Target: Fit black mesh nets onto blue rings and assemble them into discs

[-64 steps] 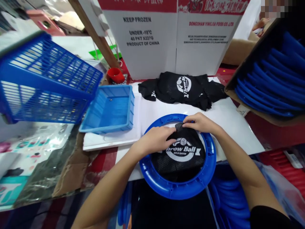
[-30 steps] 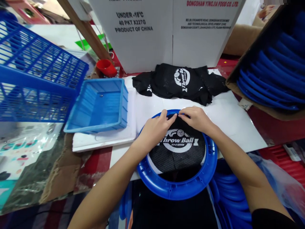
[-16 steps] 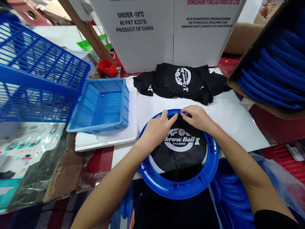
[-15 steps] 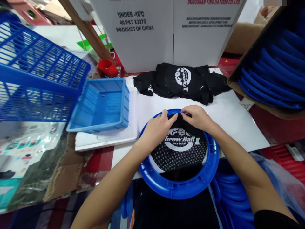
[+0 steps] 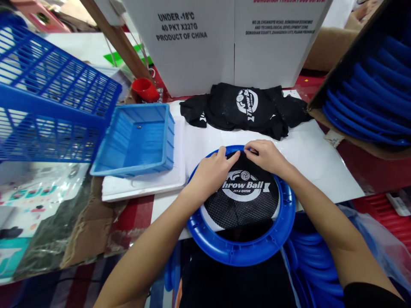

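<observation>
A blue plastic ring lies at the near edge of the white work surface, overhanging my lap. Inside it is a black mesh cloth printed "Throw Ball"; a gap shows between cloth and ring at the near side. My left hand grips the ring's far left rim, its thumb stretched onto the cloth's top edge. With thumb and forefinger pinched, my right hand holds the cloth's edge against the far rim. The fingertips hide the exact contact. More black printed cloths lie in a pile beyond the ring.
A light blue bin rests on a white foam lid at left, beside a blue basket. A carton of blue rings stands at right, with more rings below. A tall white carton and red cup are behind.
The view has shifted very slightly. Both hands keep almost the same place at the far rim, and the ring and cloth look unchanged.
</observation>
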The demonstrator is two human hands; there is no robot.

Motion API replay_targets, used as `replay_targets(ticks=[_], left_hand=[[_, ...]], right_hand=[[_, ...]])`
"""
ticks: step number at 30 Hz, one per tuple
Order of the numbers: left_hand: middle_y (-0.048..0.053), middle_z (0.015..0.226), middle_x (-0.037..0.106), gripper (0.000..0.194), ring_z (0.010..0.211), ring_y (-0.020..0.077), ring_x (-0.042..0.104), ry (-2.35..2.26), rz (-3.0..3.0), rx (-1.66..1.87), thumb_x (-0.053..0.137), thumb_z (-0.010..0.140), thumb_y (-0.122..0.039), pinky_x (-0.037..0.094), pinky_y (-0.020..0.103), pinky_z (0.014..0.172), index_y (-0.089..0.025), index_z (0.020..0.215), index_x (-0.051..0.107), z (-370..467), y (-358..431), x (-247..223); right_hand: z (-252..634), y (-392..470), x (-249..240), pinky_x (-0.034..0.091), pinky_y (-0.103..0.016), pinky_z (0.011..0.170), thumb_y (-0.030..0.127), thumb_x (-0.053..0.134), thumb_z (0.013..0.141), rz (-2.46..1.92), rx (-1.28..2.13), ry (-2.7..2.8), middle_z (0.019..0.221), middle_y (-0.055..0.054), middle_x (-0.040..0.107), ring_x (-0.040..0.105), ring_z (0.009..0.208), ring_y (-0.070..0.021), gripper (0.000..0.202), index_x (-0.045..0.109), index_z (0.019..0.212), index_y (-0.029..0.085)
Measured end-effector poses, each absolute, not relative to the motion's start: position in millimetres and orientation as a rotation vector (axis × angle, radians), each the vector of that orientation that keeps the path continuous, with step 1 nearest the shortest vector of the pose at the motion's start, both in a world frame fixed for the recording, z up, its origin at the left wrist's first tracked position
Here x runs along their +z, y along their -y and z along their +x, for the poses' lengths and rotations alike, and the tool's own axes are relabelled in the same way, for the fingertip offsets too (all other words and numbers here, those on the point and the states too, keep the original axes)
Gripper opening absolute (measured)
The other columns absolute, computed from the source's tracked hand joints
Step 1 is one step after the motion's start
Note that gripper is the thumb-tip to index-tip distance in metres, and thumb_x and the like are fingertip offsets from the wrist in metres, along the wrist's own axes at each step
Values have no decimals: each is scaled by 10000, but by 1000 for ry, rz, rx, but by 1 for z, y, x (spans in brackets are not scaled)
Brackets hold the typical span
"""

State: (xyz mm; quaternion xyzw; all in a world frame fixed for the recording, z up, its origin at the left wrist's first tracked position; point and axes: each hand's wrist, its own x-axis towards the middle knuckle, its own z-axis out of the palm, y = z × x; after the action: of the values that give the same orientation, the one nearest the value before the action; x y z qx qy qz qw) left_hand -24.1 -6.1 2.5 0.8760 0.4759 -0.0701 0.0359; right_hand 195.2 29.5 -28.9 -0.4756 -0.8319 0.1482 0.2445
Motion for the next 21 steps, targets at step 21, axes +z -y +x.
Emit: replay_targets(ticks=[21], left_hand=[[151,1297,593,569,867,246,704,-1408,2630,-127,392,1043,-133,550,376,776,-305,1572,512,-30,-7,7]], right_hand=[[212,-28,-14,502,-358,836,129,511,995,-1244,367,2571,980,-65,726,659,916,-225,335,769,1185,228]])
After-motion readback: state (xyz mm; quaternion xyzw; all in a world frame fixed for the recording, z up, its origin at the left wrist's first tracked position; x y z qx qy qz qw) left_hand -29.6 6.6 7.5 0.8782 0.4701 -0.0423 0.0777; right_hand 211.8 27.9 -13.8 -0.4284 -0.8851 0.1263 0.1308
